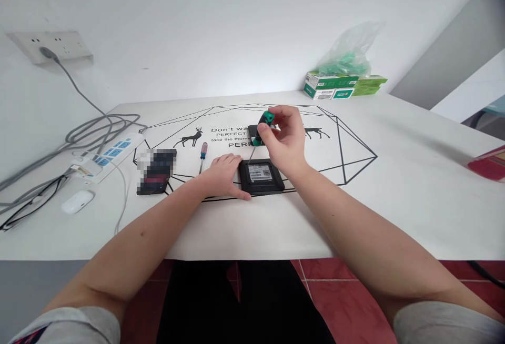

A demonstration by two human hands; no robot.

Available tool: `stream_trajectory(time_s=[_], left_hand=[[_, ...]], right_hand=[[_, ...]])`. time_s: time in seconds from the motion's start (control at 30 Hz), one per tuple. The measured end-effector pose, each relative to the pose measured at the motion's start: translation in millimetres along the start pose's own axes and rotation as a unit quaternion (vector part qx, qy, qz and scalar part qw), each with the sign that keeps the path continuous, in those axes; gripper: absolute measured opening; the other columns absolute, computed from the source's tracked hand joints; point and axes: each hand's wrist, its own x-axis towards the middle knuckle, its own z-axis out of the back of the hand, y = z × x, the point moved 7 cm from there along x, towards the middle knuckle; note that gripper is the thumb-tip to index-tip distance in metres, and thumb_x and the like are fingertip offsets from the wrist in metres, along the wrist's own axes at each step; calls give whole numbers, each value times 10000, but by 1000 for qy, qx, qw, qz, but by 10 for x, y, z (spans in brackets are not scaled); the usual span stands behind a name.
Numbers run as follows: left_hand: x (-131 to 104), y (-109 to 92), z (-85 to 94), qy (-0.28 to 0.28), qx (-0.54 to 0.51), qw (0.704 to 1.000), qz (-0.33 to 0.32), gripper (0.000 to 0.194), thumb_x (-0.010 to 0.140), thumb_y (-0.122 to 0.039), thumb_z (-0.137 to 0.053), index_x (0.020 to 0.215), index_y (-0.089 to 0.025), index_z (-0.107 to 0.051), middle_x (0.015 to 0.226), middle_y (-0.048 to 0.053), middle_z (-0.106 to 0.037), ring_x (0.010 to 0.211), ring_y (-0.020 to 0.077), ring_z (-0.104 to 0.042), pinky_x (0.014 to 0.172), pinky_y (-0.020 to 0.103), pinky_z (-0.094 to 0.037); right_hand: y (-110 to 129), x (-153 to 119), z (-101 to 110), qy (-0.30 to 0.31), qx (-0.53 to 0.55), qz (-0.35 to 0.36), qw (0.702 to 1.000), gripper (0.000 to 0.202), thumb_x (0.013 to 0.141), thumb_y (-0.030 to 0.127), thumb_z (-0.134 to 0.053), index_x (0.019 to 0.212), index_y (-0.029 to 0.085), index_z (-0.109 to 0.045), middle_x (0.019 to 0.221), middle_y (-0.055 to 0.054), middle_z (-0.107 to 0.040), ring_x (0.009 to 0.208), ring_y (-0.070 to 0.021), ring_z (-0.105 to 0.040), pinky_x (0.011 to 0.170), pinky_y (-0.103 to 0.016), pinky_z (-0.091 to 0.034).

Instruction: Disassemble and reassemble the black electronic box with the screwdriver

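Note:
My right hand (287, 141) is closed around the green and black handle of a screwdriver (259, 132). Its thin shaft slants down to the upper left corner of a flat black case (261, 176) with a white printed label, which looks like a solid-state drive. My left hand (224, 175) lies on the table at the case's left edge, thumb apart from the fingers, touching or nearly touching it. Partly behind the screwdriver is another dark flat piece (252, 131). A smaller screwdriver (203, 152) with a reddish and blue handle lies left of my left hand.
A phone-like dark object (158, 173), partly blurred out, lies on the left of the white table (394, 207). Beyond it are a power strip (118, 154), grey cables (84, 133) and a white earphone case (78, 202). Green and white boxes (331, 85) carry a plastic bag (351, 52) by the wall.

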Motion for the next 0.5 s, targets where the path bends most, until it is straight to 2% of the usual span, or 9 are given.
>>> stream_trajectory(time_s=[0.17, 0.37, 0.5], left_hand=[[-17, -64, -40, 1, 15, 1000, -17, 1376, 680, -1026, -714, 1715, -195, -354, 1799, 238, -371, 1687, 526, -258, 1362, 645, -216], [-10, -56, -33, 4, 16, 999, -29, 1335, 698, -1011, -742, 1684, -177, -400, 1809, 248, -356, 1683, 504, -291, 1367, 601, -234], [-18, -41, -47, 12, 1, 999, -31, 1347, 731, -1015, -706, 1733, -201, -322, 1829, 232, -329, 1705, 497, -254, 1369, 611, -233]], right_hand=[[-93, -8, -16, 30, -25, -8, 999, 367, 1001, 579, -737, 1238, 312, -648, 1114, -44, -664, 957, -201, -653, 699, -333, -603], [-101, -57, -43, 42, -25, -15, 999, 406, 992, 587, -751, 1275, 311, -658, 1134, -58, -694, 980, -214, -668, 715, -351, -609], [-97, -62, -50, 45, -34, -11, 998, 408, 997, 588, -745, 1277, 305, -653, 1146, -68, -686, 983, -226, -669, 729, -378, -613]])
